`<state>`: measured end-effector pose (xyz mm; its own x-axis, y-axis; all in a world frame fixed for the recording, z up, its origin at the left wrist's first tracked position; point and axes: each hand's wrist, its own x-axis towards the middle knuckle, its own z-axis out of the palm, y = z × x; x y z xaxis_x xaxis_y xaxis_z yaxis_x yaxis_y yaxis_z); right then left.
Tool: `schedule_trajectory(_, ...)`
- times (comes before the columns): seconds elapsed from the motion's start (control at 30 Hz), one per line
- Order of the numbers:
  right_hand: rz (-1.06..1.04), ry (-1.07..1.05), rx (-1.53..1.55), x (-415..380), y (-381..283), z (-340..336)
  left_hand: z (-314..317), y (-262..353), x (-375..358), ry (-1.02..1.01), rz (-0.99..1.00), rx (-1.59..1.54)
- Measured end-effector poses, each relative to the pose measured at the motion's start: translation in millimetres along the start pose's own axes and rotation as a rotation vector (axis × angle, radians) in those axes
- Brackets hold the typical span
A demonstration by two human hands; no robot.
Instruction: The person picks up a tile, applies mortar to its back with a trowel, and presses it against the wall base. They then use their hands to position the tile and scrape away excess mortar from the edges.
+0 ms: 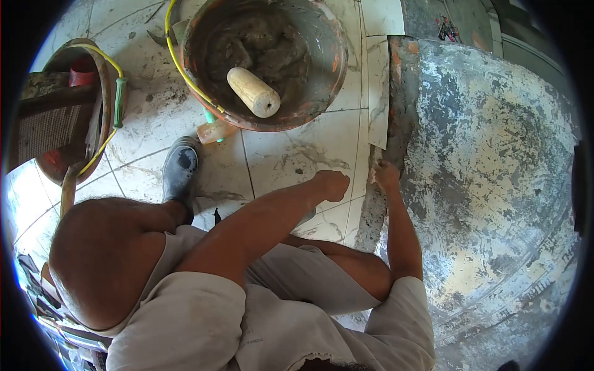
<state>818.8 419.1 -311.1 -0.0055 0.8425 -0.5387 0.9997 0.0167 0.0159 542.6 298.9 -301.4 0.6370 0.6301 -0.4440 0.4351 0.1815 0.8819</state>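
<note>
My left hand (333, 186) is closed in a fist above the white marbled floor tiles (297, 154); whatever it may hold is hidden. To its right, my right hand (387, 175) has its fingers pressed together at the rough mortar strip (373, 210), near the lower end of a narrow tile piece (378, 93). What its fingers grip is too small to make out. Ahead of both hands stands a round tub (334, 80) with wet grey mortar (266, 43) inside. A wooden handle (253, 93) sticks up from the mortar.
A yellow cord (179, 65) with a green handle (120, 102) runs between the tub and a bucket (102, 139) at the left. A mallet-like tool (215, 132) lies by the tub. My boot (180, 168) is on the tiles. A rough grey-white surface (495, 167) spreads at the right.
</note>
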Motion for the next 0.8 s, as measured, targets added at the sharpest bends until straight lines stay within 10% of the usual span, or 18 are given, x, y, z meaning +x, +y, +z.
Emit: schedule_trajectory(0.8, 0.025, 0.33, -0.244, 47, -89, -33, 15, -40, 27, 0.007, 0.02, 0.061)
